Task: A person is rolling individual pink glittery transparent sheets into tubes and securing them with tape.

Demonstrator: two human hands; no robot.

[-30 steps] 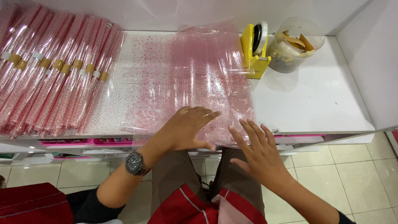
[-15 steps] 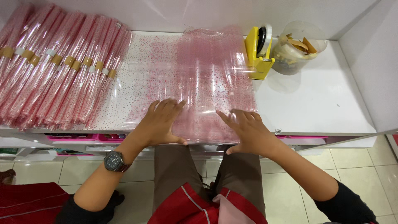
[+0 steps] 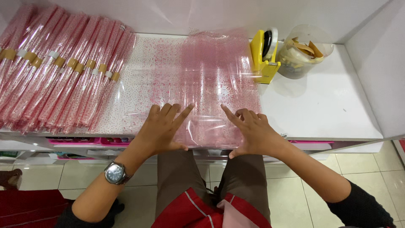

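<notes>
Bare white counter (image 3: 325, 105) right of hands: open passage. Tape dispenser (image 3: 265, 57), plastic jar (image 3: 306, 52) block back; wrapped bundles (image 3: 59, 76) block left.

Bright, even light falls from above me. Glare streaks the clear pink-dotted wrap (image 3: 211, 84) and the white counter (image 3: 320, 105). My hands cast only soft, faint shadows. The picture is sharp in the middle; the edges bow outward like a wide lens.

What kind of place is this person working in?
Probably a shop's gift-wrapping counter: rolled pink-dotted wrap bundles lie stacked at left, both hands flatten a cellophane sheet, and a yellow tape dispenser stands beside it.
</notes>
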